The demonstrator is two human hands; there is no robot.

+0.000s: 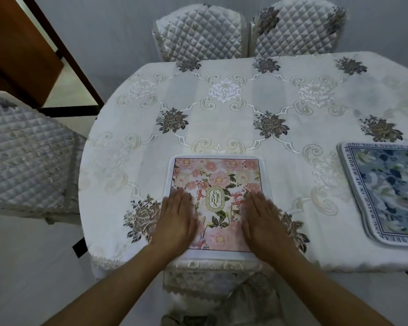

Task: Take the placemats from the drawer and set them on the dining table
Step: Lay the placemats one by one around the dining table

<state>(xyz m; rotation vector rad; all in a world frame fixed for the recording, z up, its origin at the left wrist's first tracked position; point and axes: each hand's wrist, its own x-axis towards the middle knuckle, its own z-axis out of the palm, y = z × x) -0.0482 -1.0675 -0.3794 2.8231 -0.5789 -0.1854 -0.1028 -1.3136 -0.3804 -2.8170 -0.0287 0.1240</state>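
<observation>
A pink floral placemat (pixel 216 177) with a "GARDEN" label lies flat at the near edge of the dining table (pixel 233 107), which wears a white embroidered cloth. My left hand (pixel 176 220) rests palm down on the mat's left side. My right hand (pixel 262 220) lies flat on its right side, fingers together and pointing away from me. A blue floral placemat (pixel 386 191) with lettering round its border lies on the table at the right, partly cut off by the frame edge.
Two quilted chairs (pixel 200 31) (pixel 297 27) stand at the table's far side. Another quilted chair (pixel 31 156) stands at the left, and a fourth chair back (pixel 222 300) is tucked under the near edge. Dark wooden furniture (pixel 21 43) fills the upper left corner.
</observation>
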